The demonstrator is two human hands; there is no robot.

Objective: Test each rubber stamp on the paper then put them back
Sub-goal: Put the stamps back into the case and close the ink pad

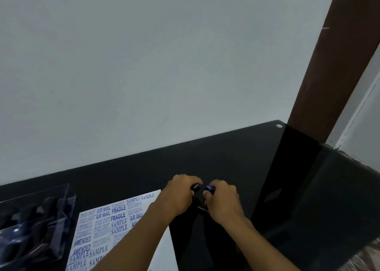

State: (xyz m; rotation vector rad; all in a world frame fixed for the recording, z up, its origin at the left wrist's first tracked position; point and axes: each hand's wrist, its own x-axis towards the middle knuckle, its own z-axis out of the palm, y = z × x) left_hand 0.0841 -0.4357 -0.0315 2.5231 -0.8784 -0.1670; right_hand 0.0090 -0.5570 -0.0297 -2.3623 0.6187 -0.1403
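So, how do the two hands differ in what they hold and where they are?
The left hand grips a black stamp handle, next to the paper; the right hand holds a piece with a blue edge, over the bare black table. Both curl their fingers, close together.

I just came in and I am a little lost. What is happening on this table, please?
A person is testing rubber stamps. The left hand and right hand each grip a small dark object above the black table, just right of the paper, which already carries many blue prints. More stamps sit in a clear tray at the left.
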